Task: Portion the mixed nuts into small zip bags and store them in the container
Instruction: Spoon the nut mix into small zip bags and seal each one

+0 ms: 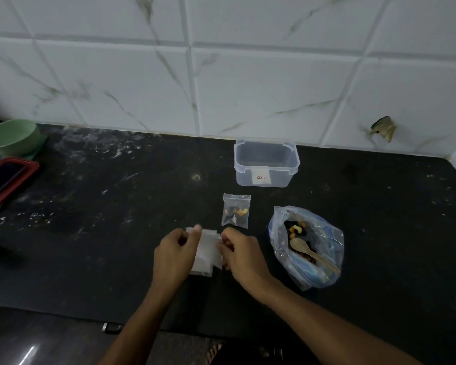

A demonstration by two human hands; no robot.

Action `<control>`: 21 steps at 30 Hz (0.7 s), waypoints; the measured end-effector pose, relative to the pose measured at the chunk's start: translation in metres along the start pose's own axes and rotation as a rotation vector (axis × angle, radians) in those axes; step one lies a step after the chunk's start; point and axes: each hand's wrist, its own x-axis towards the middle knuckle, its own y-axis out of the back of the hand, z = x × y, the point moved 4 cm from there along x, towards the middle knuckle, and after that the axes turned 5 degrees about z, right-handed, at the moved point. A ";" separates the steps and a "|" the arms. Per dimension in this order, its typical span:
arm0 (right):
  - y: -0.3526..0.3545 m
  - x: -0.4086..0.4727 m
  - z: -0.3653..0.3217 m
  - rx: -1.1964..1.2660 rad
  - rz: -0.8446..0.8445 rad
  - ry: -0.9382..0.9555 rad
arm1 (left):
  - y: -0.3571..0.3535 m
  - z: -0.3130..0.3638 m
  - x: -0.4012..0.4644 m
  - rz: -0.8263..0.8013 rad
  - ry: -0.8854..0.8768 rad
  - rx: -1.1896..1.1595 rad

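Your left hand [174, 252]: fingers curled, pinching the empty zip bags [205, 252].
Your right hand [244, 252]: pinching the same bags' right edge.
Filled bag [236, 211]: just beyond.
Nuts bag [304, 245]: right, spoon [309, 252] inside.
Container [266, 162]: open, by the wall.

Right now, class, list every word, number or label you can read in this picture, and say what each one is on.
Nothing here can be read.
Clear container: a white sticker with a small red mark, too small and blurred to read.
Filled small zip bag: no print to be seen.
Empty zip bags, held by both hands: plain, no print to be seen.
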 end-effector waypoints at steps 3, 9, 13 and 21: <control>0.013 -0.012 -0.012 -0.162 0.166 0.300 | -0.009 0.022 -0.004 -0.104 0.140 -0.275; 0.043 -0.017 -0.005 -0.235 0.307 0.354 | -0.032 0.057 -0.009 -0.385 0.145 -0.453; 0.063 -0.020 0.009 -0.228 0.366 0.253 | -0.046 0.068 -0.008 -0.424 0.078 -0.359; 0.100 -0.032 0.021 0.317 0.380 -0.113 | -0.073 0.100 -0.018 -0.458 -0.073 -0.245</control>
